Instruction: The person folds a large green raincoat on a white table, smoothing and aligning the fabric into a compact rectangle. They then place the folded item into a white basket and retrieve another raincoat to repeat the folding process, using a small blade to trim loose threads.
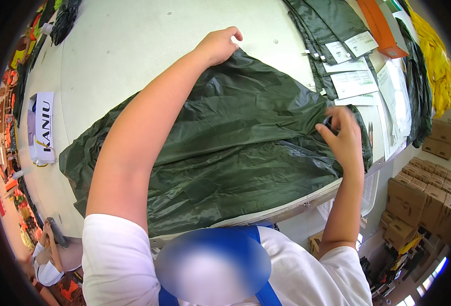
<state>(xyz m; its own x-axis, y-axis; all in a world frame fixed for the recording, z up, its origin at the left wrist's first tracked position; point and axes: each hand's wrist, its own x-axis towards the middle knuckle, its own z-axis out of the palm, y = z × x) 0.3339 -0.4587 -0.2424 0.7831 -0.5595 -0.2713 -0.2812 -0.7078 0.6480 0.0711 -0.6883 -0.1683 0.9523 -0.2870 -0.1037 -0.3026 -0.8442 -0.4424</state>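
A dark green, slightly shiny garment (235, 117) of thin waterproof-looking fabric lies spread and creased over the white table in front of me. My left hand (218, 47) reaches to its far edge and closes on the fabric there, which rises to a peak under the fingers. My fingertips are partly hidden by the hand itself. Over the right end of the garment is my right hand (345, 135), with thumb and fingers curved and apart, slightly blurred. Bunched fabric lies just below and beside those fingers.
Folded dark green garments (332, 23) with white paper cards (354, 84) lie at the far right, beside an orange box (382, 28). Yellow fabric (432, 56) hangs past them. A white packet (42, 127) is at the left. Cardboard boxes (406, 199) stand right; another person (52, 255) sits lower left.
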